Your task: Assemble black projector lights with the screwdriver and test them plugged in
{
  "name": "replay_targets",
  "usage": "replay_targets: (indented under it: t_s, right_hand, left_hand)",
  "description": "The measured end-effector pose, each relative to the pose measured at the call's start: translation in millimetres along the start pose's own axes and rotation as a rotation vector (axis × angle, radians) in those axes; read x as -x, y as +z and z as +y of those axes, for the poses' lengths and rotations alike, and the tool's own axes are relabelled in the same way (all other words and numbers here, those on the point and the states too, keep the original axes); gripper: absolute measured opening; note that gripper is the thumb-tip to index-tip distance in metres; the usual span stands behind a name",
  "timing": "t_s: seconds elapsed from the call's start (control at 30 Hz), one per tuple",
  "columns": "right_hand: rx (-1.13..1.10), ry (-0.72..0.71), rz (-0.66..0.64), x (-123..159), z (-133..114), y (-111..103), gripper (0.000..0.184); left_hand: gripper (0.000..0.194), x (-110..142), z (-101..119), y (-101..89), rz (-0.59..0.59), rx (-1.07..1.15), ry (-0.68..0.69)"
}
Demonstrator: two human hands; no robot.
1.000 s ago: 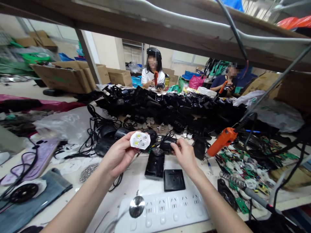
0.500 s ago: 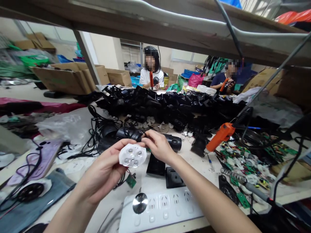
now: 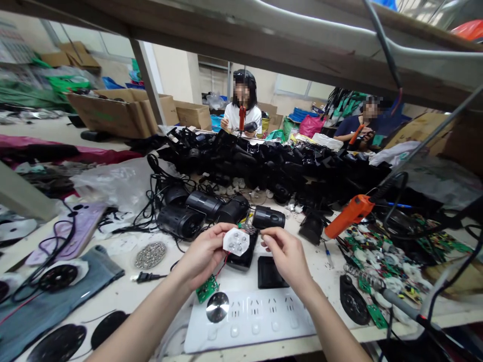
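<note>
White lens plate (image 3: 236, 242), with four clear lenses on its face, is held up over the middle of the bench, in front of a black box (image 3: 240, 260). The left hand (image 3: 206, 254) grips its left edge, closed between thumb and fingers. Red wire (image 3: 222, 266) runs from below the plate to a green circuit board (image 3: 207, 288), near the far edge of a white power strip (image 3: 256, 327). To the right of the plate and apart from it, the right hand (image 3: 287, 254) has its fingers loosely curled; I cannot tell whether anything sits between them. A black square tray (image 3: 269, 273) lies just beside that hand.

Farther out, black cylindrical housings (image 3: 268, 217) lie behind the hands, and a round heap of small metal pieces (image 3: 150, 255) lies to the left. An orange tool (image 3: 350, 216) hangs at the right, near piled circuit boards (image 3: 396, 266). Across a black heap (image 3: 264, 161), two people (image 3: 243, 115) sit.
</note>
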State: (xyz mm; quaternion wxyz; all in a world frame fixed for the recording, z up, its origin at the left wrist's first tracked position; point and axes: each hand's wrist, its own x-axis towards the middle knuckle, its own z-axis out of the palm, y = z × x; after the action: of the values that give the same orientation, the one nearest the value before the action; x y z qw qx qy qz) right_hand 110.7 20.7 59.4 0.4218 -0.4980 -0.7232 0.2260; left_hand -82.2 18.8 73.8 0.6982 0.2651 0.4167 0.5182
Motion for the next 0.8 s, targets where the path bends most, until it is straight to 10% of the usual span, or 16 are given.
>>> replay_targets:
  t_s: [0.8]
  right_hand:
    - [0.138, -0.156, 0.073, 44.4, -8.0, 9.6, 0.045]
  left_hand:
    - [0.017, -19.0, -31.7, 27.1, -0.09, 0.046, -0.167]
